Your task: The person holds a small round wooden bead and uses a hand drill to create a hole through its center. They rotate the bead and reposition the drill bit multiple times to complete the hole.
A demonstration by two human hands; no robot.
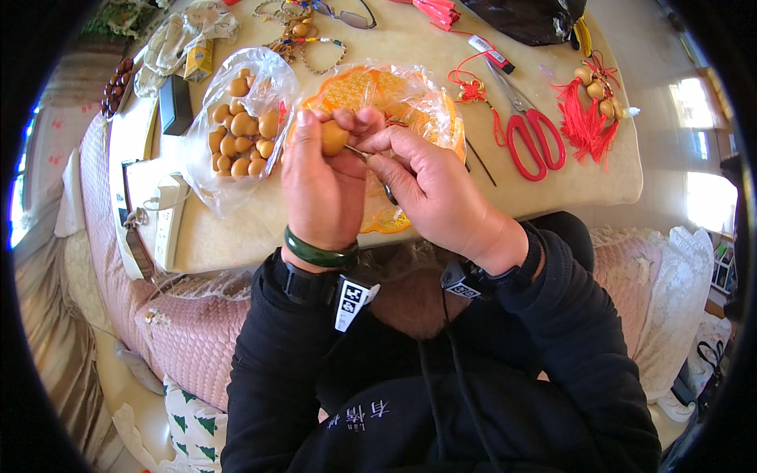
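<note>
My left hand (pixel 319 185), a green bangle at its wrist, is closed around a small tan gourd-shaped piece (pixel 333 137). In my right hand (pixel 422 173) a thin metal tool (pixel 356 150) is pinched between thumb and fingers, its tip at the piece's lower right side. A dark curved part shows below that hand; whether it belongs to the tool I cannot tell. Both hands are held above an orange openwork tray (pixel 347 91) with clear plastic over it. Beside my left hand lies a clear plastic bag (pixel 272 71) of similar tan pieces (pixel 243 124).
To the right lie red-handled scissors (pixel 527 146), a thin dark rod (pixel 481 162), a red knotted cord (pixel 471 91) and red tassels with tan gourds (pixel 587 110). A black box (pixel 174 105) and a white power strip (pixel 169 221) are at left. Sunglasses (pixel 351 12) lie at the back.
</note>
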